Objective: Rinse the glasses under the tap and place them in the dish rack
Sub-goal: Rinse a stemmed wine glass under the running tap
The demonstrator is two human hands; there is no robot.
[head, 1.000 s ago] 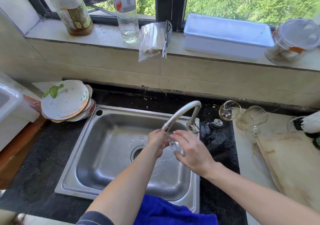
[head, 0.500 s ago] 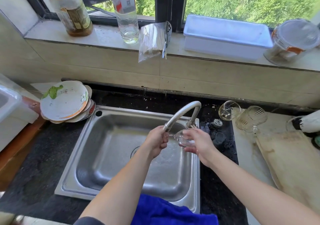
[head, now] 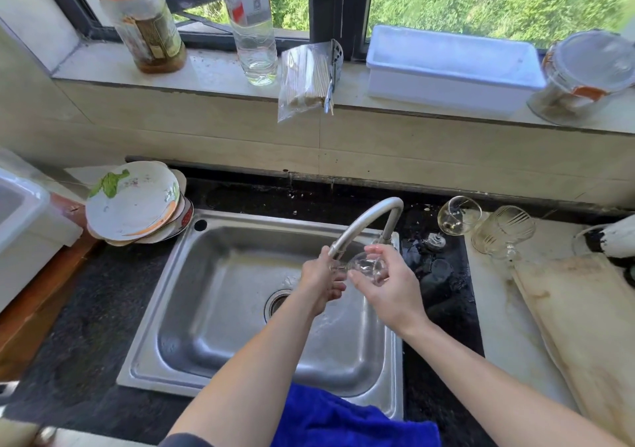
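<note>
Over the steel sink, both hands hold one small clear stemmed glass lying sideways just under the spout of the curved tap. My right hand cups the bowl of the glass with curled fingers. My left hand grips the stem end beside the spout. I cannot tell whether water runs. Two more glasses stand on the counter right of the tap: a round wine glass and a ribbed goblet. No dish rack is plainly visible.
Stacked dirty plates sit left of the sink, beside a white tub. A worn board lies at right. A blue cloth hangs over the sink's front edge. Bottles, a bag of sticks, a white tray and a jar line the windowsill.
The glass has come up from lower in the sink to just under the spout and turned sideways; my right hand shifted right and up around its bowl.
</note>
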